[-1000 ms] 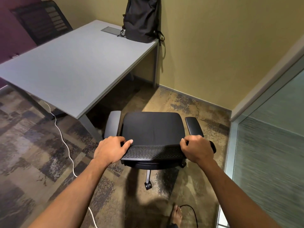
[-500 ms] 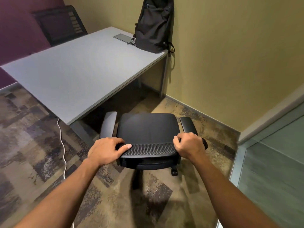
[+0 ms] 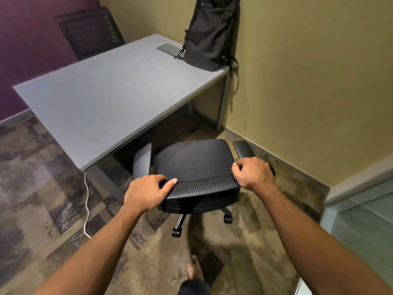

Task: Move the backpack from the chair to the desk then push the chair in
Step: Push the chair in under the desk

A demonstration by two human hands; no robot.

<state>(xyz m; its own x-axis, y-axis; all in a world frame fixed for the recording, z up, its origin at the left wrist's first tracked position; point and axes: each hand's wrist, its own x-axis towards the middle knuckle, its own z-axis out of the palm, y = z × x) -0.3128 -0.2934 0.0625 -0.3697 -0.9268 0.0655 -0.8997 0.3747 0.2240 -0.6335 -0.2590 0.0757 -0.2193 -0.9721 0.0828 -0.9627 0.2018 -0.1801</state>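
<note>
A white cable [image 3: 86, 201] runs along the carpet below the near left corner of the desk [image 3: 102, 99]. It lies clear of the chair's castors as far as the view shows.

The desk top is bare apart from a recessed cable hatch [image 3: 168, 49] near its far edge and the backpack [image 3: 210, 33]. The backpack stands upright at the far right corner of the desk and leans against the yellow wall. One strap hangs over the right edge. The first part of the task, moving the backpack from chair to desk, therefore reads as complete.

The left hand [image 3: 146, 193] grips the left end of the chair [image 3: 195, 162] backrest top. Its fingers are curled over the front of the mesh rim, and the thumb lies flat along the top. The right hand [image 3: 252, 173] is closed in a fist around the right end of the same rim, fingers pressed together.

The chair seat is empty. The chair faces the desk's near long edge. The front of the seat and the left armrest are close to that edge, but the seat is not under the desk. The second part, pushing the chair in, is judged to be in progress and incomplete. What remains is to roll the chair forward until the seat sits beneath the top.

A bare foot [image 3: 194, 271] shows at the bottom of the view, behind the chair base.
</note>
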